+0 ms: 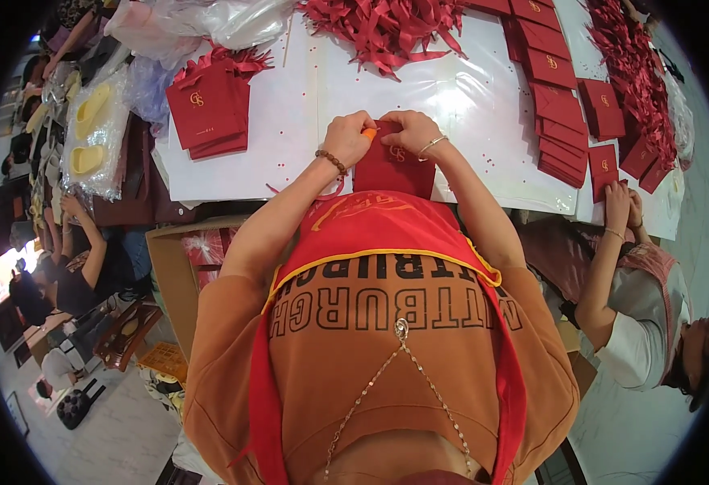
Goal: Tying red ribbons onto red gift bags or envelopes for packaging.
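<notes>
A dark red paper bag (395, 171) with a gold emblem lies at the table's near edge, close to my body. My right hand (413, 134) is closed on its top edge, thumb and fingers pinched together. At the bag's upper left corner, my left hand (350, 139) is closed round a small orange thing (369, 132), mostly hidden by the fingers, so its kind does not show. A thin red ribbon (335, 192) trails below my left wrist. Left of my hands lies a stack of red bags (209, 111) with ribbon handles.
Loose red ribbons (387, 31) are heaped at the back of the white table (306, 149). Rows of red bags (555, 103) stretch along the right, with more ribbons (625, 77) beyond. A co-worker's hands (618, 204) handle a bag there. An open carton (170, 271) stands below left.
</notes>
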`<state>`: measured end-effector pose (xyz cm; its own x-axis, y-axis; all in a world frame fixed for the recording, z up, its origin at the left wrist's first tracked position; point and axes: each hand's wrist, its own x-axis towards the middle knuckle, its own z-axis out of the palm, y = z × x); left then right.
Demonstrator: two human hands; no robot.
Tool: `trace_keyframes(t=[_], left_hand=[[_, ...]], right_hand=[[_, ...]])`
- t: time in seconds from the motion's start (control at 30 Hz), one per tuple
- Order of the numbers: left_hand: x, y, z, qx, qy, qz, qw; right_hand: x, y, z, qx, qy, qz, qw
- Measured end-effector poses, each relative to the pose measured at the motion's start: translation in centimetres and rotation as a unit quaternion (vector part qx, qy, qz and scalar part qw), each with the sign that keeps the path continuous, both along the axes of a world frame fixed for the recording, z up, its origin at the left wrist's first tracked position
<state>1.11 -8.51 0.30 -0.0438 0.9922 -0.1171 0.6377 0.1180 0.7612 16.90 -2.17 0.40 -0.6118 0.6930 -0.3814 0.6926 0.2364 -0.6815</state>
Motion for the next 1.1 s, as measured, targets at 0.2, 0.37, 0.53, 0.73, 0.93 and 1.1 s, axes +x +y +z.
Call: trace_keyframes(t=[0.2,0.37,0.53,0.73,0.93,1.1], left_hand=[[1.6,0.5,0.7,0.046,0.220,-0.088,0.970],[2.4,0.6,1.3,0.051,0.241,-0.099,0.964],[2.9,0.9,1.4,0.048,0.269,-0.123,0.954],[0.4,1.7,2.4,-0.031,0.102,-0.031,0.994],[-0.7,3.1,3.2,-0.066,0.191,-0.062,0.977],[-2.7,6.9,1.4,-0.236,-0.001,-0.348,0.907]], right_hand=[[0.1,-0.2,-0.5,0.001,0.003,-0.019,1.000],[0.4,-0.2,-1.2,0.008,0.045,-0.026,0.999],[0.2,-0.3,-1.0,-0.019,0.073,-0.026,0.997],[0.7,-0.2,-1.5,-0.039,0.145,-0.039,0.988],[1.5,-2.3,0.7,0.213,0.045,0.019,0.976],[1.7,-3.1,1.1,0.290,0.095,0.018,0.952]])
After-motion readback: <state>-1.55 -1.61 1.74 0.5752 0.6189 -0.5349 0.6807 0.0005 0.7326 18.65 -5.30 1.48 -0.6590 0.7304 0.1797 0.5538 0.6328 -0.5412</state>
